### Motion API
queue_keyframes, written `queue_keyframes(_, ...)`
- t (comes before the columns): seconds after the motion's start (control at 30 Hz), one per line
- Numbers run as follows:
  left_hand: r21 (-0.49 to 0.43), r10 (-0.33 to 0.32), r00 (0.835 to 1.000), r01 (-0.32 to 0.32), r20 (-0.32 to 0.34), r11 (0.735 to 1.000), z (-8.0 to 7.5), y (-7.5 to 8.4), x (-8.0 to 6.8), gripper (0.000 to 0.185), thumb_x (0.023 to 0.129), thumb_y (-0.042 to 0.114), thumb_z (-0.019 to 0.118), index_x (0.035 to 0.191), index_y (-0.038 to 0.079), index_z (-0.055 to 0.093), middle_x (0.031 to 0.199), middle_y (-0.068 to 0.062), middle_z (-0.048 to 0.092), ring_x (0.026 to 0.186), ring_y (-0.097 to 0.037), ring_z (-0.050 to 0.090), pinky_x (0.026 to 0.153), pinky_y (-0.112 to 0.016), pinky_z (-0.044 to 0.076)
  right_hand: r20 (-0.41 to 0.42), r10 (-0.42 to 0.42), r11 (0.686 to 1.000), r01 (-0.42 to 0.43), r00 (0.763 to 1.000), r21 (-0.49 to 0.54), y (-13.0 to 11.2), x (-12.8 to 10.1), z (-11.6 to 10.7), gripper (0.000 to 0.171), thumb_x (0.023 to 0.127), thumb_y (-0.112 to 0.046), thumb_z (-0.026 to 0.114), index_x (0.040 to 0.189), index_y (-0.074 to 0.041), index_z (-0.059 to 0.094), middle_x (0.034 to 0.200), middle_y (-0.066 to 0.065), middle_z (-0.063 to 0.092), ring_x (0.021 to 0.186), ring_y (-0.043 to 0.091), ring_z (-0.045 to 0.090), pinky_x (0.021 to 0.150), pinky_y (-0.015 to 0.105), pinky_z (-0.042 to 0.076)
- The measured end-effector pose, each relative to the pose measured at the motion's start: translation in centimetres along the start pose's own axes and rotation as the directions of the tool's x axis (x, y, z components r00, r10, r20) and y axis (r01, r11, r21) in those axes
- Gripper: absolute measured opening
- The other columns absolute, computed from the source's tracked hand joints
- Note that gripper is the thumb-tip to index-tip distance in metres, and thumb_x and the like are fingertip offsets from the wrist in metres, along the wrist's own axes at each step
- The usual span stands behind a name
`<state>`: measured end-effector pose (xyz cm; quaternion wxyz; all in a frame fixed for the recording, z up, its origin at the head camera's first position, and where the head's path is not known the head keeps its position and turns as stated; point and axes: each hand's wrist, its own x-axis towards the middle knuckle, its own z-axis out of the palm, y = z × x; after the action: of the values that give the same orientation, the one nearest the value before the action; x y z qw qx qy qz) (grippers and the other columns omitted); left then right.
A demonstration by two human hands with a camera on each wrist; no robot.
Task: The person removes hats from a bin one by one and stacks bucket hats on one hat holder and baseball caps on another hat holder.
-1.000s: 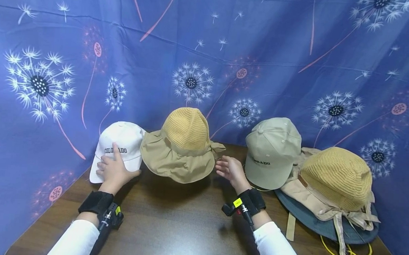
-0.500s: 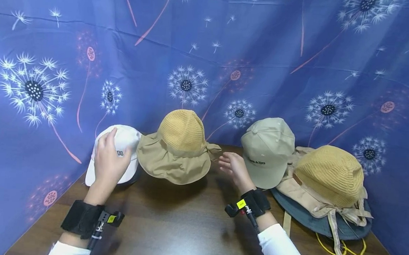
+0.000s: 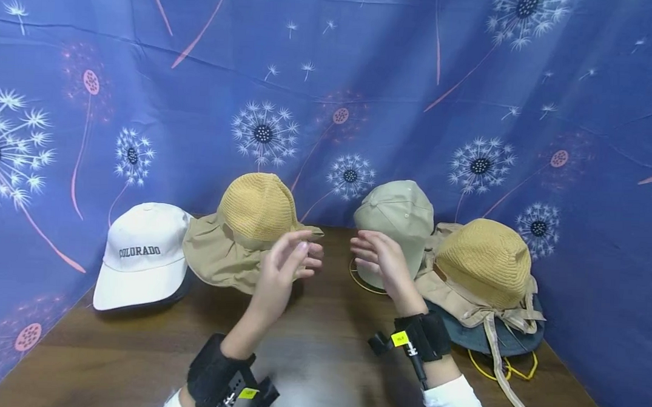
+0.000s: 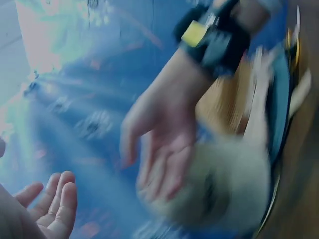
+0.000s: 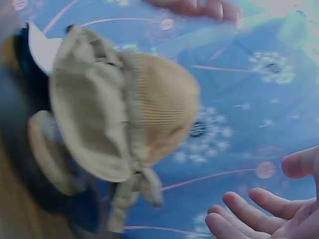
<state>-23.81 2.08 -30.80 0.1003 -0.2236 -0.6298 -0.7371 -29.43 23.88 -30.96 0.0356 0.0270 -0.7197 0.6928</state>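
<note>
Hands hang in the air over the middle of the brown table, palms turned toward each other with a gap between them, and neither one holds anything. The left hand has left the white cap, where it lay half a second ago, and swung right to hover in front of the brim of the tan sun hat, its fingers loosely bent. The right hand has kept roughly its place, just before the beige cap, fingers relaxed and slightly spread; the left wrist view shows the same open palm, though blurred. The head camera has turned right since then, so every hat sits further left in view. Counted: two baseball caps, one white with the word COLORADO and one beige; two sun hats with knitted yellow crowns, the second sun hat lying atop a dark blue hat at the right; five hats altogether. Behind them hangs a blue dandelion-print cloth.
</note>
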Motion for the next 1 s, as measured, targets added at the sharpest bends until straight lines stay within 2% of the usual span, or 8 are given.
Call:
queue_keyframes(0.2,-0.147,-0.205,0.969,0.224,0.137,0.963,5.8,-3.0,1.5,0.049,0.101,0.038,0.036,0.131,0.002,0.048,0.123,-0.026,0.061,0.089,-0.018,0.071,0.081,-0.036,0.060,-0.077,-0.104,0.994,0.107,0.992,0.032,-1.5,-2.4,-2.9,0.051,0.103,-0.032,0.040,0.140,0.004,0.038,0.128,0.012,0.064,0.109,0.015,0.067,0.089,0.025,0.057)
queue_keyframes(0.37,-0.106,-0.300,0.937,0.322,0.179,0.941,9.2,-5.7,2.6,0.056,0.099,0.048,0.036,0.133,0.004,0.048,0.124,-0.022,0.062,0.096,-0.028,0.070,0.084,-0.041,0.059,-0.206,-0.152,0.976,0.180,0.967,0.125,-2.3,-3.2,-5.3,0.035,0.103,-0.030,0.043,0.122,-0.003,0.051,0.097,-0.007,0.071,0.092,0.009,0.070,0.081,0.024,0.059)
queue_keyframes(0.47,-0.104,-0.354,0.915,0.378,0.193,0.920,11.4,-7.2,2.8,0.060,0.098,0.049,0.037,0.135,0.002,0.046,0.124,-0.023,0.062,0.098,-0.034,0.069,0.084,-0.042,0.059,-0.276,-0.179,0.954,0.235,0.944,0.187,-2.8,-3.5,-7.6,0.024,0.102,-0.026,0.043,0.111,-0.009,0.057,0.091,-0.008,0.072,0.085,0.007,0.071,0.075,0.023,0.059)
queue_keyframes(0.57,-0.116,-0.429,0.878,0.459,0.213,0.881,13.9,-8.7,2.5,0.061,0.097,0.047,0.039,0.137,0.001,0.043,0.124,-0.024,0.062,0.103,-0.039,0.067,0.086,-0.043,0.058,-0.346,-0.192,0.916,0.294,0.919,0.273,-3.0,-4.4,-10.8,0.021,0.101,-0.025,0.047,0.108,-0.011,0.060,0.092,-0.004,0.073,0.083,0.009,0.071,0.074,0.023,0.059)
queue_keyframes(0.7,-0.114,-0.544,0.801,0.582,0.248,0.805,16.2,-10.3,1.4,0.068,0.094,0.052,0.044,0.141,0.002,0.039,0.128,-0.026,0.058,0.109,-0.040,0.064,0.090,-0.046,0.056,-0.439,-0.121,0.840,0.327,0.890,0.433,-2.2,-6.5,-14.8,0.020,0.098,-0.027,0.053,0.106,-0.012,0.063,0.092,0.002,0.072,0.081,0.014,0.071,0.072,0.026,0.060)
queue_keyframes(0.8,-0.136,-0.593,0.762,0.637,0.261,0.758,17.1,-11.0,0.8,0.075,0.090,0.057,0.046,0.144,0.006,0.037,0.131,-0.029,0.054,0.111,-0.040,0.063,0.093,-0.048,0.055,-0.475,-0.050,0.808,0.315,0.878,0.497,-1.6,-8.0,-16.7,0.020,0.098,-0.027,0.052,0.105,-0.011,0.062,0.092,0.004,0.070,0.081,0.016,0.070,0.070,0.028,0.059)
queue_keyframes(0.9,-0.155,-0.606,0.751,0.652,0.261,0.742,17.3,-11.3,0.5,0.075,0.091,0.058,0.044,0.147,0.010,0.034,0.135,-0.033,0.047,0.114,-0.042,0.059,0.096,-0.050,0.053,-0.514,0.003,0.821,0.291,0.858,0.490,-1.1,-8.9,-17.9,0.021,0.099,-0.030,0.051,0.105,-0.013,0.061,0.091,0.002,0.070,0.081,0.014,0.069,0.068,0.027,0.058)
queue_keyframes(1.0,-0.158,-0.622,0.742,0.665,0.250,0.730,17.3,-11.5,0.2,0.078,0.091,0.055,0.044,0.149,0.006,0.027,0.141,-0.035,0.039,0.119,-0.045,0.054,0.098,-0.052,0.050,-0.572,0.073,0.848,0.251,0.817,0.467,-0.7,-9.6,-18.6,0.020,0.099,-0.032,0.051,0.105,-0.014,0.059,0.088,0.000,0.070,0.081,0.012,0.069,0.066,0.025,0.058)
